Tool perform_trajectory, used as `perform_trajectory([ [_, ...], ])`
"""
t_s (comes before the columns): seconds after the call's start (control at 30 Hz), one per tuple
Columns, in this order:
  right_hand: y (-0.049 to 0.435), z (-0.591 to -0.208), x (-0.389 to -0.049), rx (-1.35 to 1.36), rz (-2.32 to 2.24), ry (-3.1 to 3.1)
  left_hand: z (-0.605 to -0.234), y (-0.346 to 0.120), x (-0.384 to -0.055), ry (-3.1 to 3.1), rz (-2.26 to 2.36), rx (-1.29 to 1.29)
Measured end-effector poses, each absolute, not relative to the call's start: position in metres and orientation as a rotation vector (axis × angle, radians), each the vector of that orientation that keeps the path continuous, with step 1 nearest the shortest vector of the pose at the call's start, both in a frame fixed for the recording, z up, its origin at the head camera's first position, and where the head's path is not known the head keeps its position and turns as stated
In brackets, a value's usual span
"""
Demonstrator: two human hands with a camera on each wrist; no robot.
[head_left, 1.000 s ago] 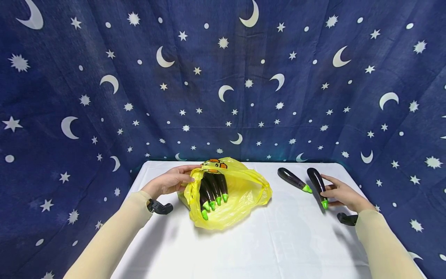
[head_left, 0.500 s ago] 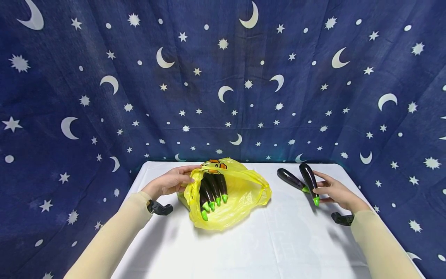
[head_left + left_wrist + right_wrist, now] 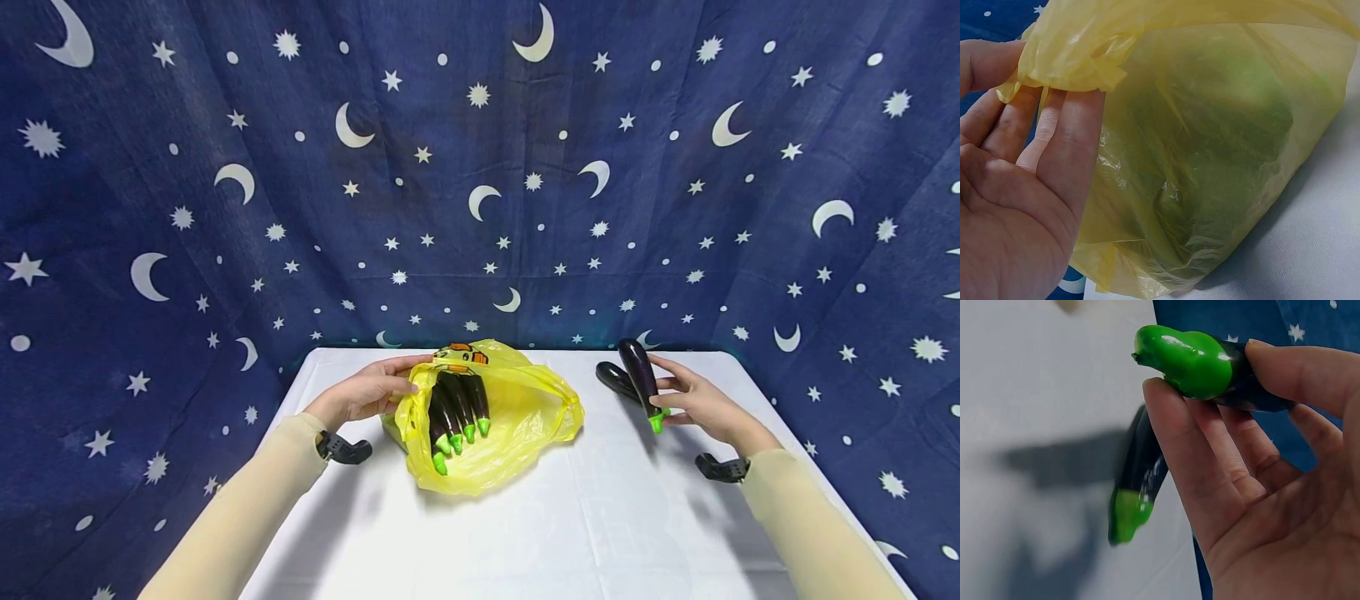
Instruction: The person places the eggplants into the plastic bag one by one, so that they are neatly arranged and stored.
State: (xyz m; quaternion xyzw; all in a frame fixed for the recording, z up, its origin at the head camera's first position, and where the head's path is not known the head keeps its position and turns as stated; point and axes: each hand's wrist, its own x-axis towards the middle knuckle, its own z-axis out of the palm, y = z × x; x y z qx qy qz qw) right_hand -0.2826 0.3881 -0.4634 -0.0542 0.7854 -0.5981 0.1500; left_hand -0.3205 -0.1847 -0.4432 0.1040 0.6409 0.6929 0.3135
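A yellow plastic bag (image 3: 517, 421) lies on its side with its mouth toward me. Inside it, several dark eggplants (image 3: 450, 408) with green stem ends lie side by side. My left hand (image 3: 367, 390) pinches the left edge of the bag's mouth; in the left wrist view the thumb and fingers hold the folded plastic (image 3: 1079, 62). Near the stem end, my right hand (image 3: 701, 404) grips another eggplant (image 3: 637, 371), lifted above the table. Behind and below that one, a second eggplant (image 3: 613, 379) rests on the table, partly covered; the right wrist view shows its green stem (image 3: 1132, 515).
A white cloth (image 3: 540, 533) covers the table. Close behind its far edge hangs a dark blue curtain (image 3: 450, 292) with moons and stars, also on both sides. Each wrist carries a black camera mount (image 3: 345, 447).
My right hand has moved left with the eggplant it grips, from beside the lying eggplant to over it. The left hand and the bag stay in place.
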Motion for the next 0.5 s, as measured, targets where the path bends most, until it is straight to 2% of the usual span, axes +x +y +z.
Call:
perform_trajectory([
  [0.5,0.345,-0.453,-0.278,-0.306,-1.734,2.186,-0.443,-0.185,-0.32,1.663,1.837,0.272],
])
